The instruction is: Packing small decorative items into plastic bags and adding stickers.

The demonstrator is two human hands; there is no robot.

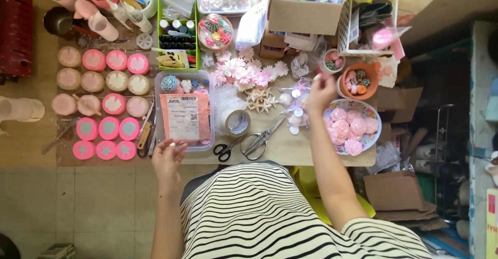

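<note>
Head view, looking straight down on a crowded craft table (290, 150). The left hand (167, 160) rests at the near edge of a clear plastic box (182, 108), fingers loosely curled against its rim and closed on nothing; a pink labelled packet (184, 119) lies in that box. The right hand (320, 92) is raised further right, fingertips pinched together — whether they grip something small I cannot tell. Just right of it sits a floral plate (358, 108) heaped with pink rose shapes (346, 127), and beyond it an orange bowl (358, 80) of small pieces. Between the hands lie scissors (249, 144), a roll of tape (236, 122) and a cluster of pink and white flower pieces (244, 72). Far left, rows of round pink moulds (104, 103) cover a mat.
</note>
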